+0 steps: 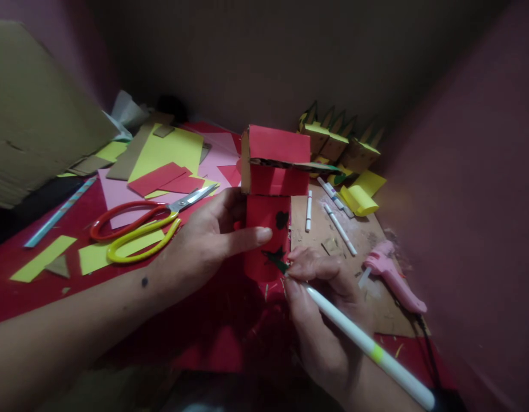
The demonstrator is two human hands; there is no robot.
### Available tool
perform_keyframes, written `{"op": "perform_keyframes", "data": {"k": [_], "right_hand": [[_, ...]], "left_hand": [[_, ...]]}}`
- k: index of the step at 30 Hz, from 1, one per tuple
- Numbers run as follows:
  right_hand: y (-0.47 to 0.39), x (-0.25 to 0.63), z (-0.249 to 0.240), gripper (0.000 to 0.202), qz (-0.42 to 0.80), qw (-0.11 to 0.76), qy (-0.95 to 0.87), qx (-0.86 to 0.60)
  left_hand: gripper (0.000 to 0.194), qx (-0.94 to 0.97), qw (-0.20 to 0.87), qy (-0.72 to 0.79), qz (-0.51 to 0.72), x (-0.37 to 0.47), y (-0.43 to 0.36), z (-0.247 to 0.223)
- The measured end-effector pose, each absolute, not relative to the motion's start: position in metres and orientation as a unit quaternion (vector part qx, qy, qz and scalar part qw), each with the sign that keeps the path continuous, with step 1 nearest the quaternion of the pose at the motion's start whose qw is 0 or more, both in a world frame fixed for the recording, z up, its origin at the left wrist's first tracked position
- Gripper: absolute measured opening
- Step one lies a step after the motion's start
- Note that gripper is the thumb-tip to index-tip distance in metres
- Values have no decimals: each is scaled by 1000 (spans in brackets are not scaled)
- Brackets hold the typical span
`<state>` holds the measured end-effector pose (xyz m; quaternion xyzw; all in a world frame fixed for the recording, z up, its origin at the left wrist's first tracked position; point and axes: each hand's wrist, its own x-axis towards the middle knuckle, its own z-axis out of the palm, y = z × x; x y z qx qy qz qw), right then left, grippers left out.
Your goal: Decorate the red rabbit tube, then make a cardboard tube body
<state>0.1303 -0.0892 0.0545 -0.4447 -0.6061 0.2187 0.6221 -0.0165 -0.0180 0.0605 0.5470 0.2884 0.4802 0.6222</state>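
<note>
A red paper-covered model (266, 206), a box above a cylinder, is held upright at the dial's centre; twelve o'clock points to the far wall. From where I stand, I cannot tell whether its base touches the red tabletop (230, 349). The left hand (208, 232), entering from eight o'clock, is clamped on the cylinder, thumb across the front. The right hand (324, 297), at five o'clock, has its fingers closed around a long white pen with a yellow-green band (350, 326), its lower end just beside a dark star-like mark (273, 257); the fingers hide the tip. At four o'clock, a pink plastic glue gun (393, 277) lies on a brown cardboard sheet (382, 320). Between nine and ten, metal scissors with one red and one yellow handle (172, 215) lie over coloured paper pieces (170, 151).
</note>
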Motion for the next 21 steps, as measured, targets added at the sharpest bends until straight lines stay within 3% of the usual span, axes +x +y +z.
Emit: {"op": "perform_keyframes", "data": {"k": [21], "right_hand": [[-90, 130, 54, 17, 217, 632, -595, -446]], "left_hand": [[38, 539, 633, 274, 483, -16, -18, 61]]}}
